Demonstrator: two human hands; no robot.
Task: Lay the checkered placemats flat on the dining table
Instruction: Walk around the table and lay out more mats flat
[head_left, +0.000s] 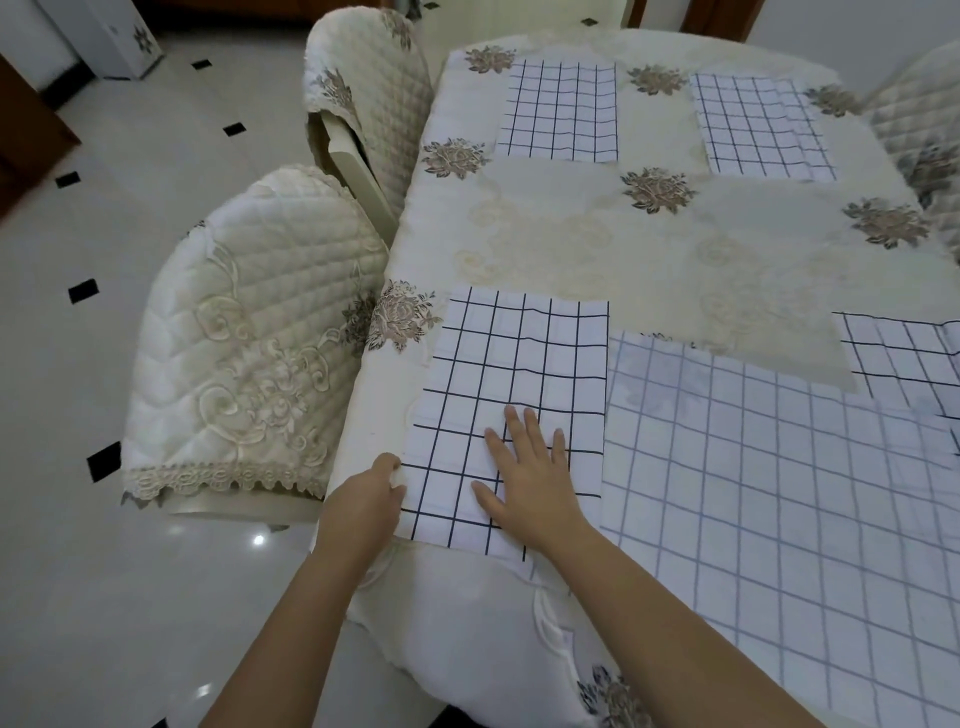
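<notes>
A white checkered placemat (519, 374) with dark grid lines lies at the near left corner of the dining table (597, 244). My right hand (524, 467) presses flat on its near half, fingers spread. My left hand (371, 496) pinches the mat's left edge at the table's side. Two more dark-grid placemats lie flat at the far side, one (561, 111) left of the other (761, 127). Another one (904, 358) shows at the right edge, partly cut off. A larger pale-grid cloth (779, 493) lies right of my hand.
The table wears a cream floral tablecloth. Two chairs with quilted cream covers stand along the left side, one near (244, 353) and one far (369, 83). A third covered chair (919, 119) sits at the far right. Glossy tiled floor (130, 182) lies to the left.
</notes>
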